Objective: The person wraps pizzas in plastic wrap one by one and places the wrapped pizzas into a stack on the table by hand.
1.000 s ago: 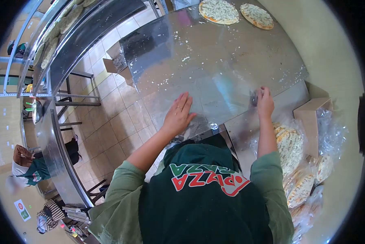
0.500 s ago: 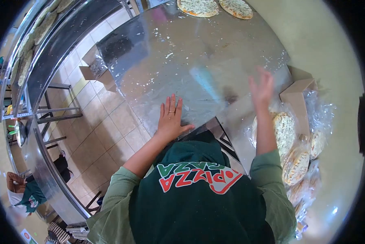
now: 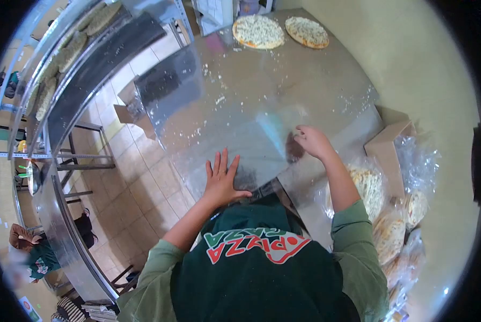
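As the right hand point(image 3: 314, 141) lowers inward, putting both over the desk's point(image 3: 262, 80) near part: grip, narrow, contents uncertain; left hand point(image 3: 219, 185), fingers spread, palm down; bagged pizzas point(image 3: 368, 190), beside right forearm; two topped pizzas point(image 3: 258, 32), far edge.

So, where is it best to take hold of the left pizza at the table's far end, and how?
Probably under the near rim of the left pizza, coming low from the near side: it lies flat, topping covers its top, and the right pizza sits close beside it.
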Demonstrator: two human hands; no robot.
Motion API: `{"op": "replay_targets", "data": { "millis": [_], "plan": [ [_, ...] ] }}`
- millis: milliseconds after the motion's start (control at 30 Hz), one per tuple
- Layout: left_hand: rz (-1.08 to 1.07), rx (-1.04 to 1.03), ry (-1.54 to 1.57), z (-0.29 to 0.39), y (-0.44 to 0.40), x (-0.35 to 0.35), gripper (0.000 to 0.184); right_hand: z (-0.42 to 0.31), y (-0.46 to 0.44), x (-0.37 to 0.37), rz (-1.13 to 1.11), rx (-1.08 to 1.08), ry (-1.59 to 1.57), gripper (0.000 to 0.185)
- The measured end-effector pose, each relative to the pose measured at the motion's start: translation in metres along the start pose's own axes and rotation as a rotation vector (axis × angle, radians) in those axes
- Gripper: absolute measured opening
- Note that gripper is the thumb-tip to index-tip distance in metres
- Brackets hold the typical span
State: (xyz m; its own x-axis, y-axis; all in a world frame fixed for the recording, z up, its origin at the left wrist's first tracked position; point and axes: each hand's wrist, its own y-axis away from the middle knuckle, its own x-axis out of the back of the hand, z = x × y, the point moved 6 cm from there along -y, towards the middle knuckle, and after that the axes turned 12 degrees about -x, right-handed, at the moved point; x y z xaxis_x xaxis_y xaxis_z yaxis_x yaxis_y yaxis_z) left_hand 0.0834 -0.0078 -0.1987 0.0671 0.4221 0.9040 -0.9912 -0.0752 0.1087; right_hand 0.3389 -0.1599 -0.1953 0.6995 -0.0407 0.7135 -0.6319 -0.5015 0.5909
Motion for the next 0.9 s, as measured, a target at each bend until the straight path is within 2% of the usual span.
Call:
{"op": "replay_targets", "data": {
  "millis": [33,67,167,200,267,333,367,500,667,767,867,900],
  "plan": [
    [0.055,0.004,0.014,0.000,0.001,0.007,0.103,-0.009,-0.023,0.006,-0.022,0.070,-0.167,0.058],
    [0.149,0.050,0.076,-0.003,0.003,0.017,0.086,-0.019,-0.046,0.012,-0.047,0.144,-0.334,0.055],
    [0.404,0.274,0.154,-0.042,0.024,0.029,0.072,-0.054,-0.111,0.040,-0.199,0.184,-1.300,0.061],
    [0.512,0.357,0.184,-0.055,0.037,0.033,0.068,-0.057,-0.138,0.046,-0.193,0.147,-1.500,0.064],
    [0.700,0.515,0.270,-0.080,0.070,0.039,0.065,-0.060,-0.192,0.053,-0.192,0.052,-1.898,0.072],
    [0.760,0.653,0.220,-0.106,0.106,0.033,0.063,-0.068,-0.229,0.063,-0.134,-0.006,-2.100,0.079],
    [0.805,0.736,0.375,-0.115,0.122,0.027,0.065,-0.072,-0.244,0.067,-0.105,-0.043,-2.199,0.083],
    [0.941,0.971,0.925,-0.129,0.168,-0.010,0.077,-0.086,-0.288,0.087,0.026,-0.104,-2.238,0.086],
    [0.728,1.260,1.126,-0.124,0.190,-0.027,0.089,-0.106,-0.309,0.108,0.110,-0.205,-2.051,0.084],
    [0.679,1.272,1.233,-0.133,0.200,-0.047,0.094,-0.109,-0.332,0.113,0.117,-0.029,-2.097,0.081],
    [0.667,1.209,1.423,-0.131,0.190,-0.052,0.099,-0.126,-0.330,0.112,-0.182,0.335,-2.324,0.076],
    [0.662,1.184,1.495,-0.128,0.187,-0.051,0.101,-0.128,-0.328,0.109,-0.180,0.355,-2.328,0.076]
  ]
}}
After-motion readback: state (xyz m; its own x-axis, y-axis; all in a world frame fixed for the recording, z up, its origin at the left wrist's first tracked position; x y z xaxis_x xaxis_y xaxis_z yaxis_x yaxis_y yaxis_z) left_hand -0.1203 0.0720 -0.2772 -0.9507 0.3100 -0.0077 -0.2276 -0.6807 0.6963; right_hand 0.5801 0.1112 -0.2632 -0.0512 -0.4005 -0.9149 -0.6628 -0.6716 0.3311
